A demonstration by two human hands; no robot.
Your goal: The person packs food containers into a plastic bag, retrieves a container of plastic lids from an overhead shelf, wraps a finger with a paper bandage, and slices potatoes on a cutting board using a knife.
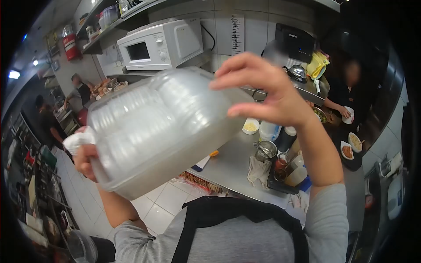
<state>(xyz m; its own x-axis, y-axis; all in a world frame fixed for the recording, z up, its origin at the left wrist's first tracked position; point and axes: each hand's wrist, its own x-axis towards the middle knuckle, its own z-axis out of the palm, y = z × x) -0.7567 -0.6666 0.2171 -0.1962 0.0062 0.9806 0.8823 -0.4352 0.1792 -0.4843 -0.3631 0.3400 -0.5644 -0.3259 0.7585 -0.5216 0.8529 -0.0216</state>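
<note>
A large translucent plastic bin [149,171] is raised in front of me, tilted, and filled with stacked clear plastic containers [140,109]. My left hand [85,160] is wrapped round the bin's left end. Something white and crumpled [80,140], perhaps a cloth or paper, sits at that hand. Near the bin's right end is my right hand [267,94], thumb and fingers spread apart. Its fingertips are close to the stacked containers; I cannot tell whether they touch.
Behind the bin a white microwave [162,44] stands on a shelf. The steel counter [232,171] holds a small white bowl [251,126], a metal pot [265,151] and several bottles. At the right, a person [346,87] holds a white bowl [347,115]. Other people stand at far left.
</note>
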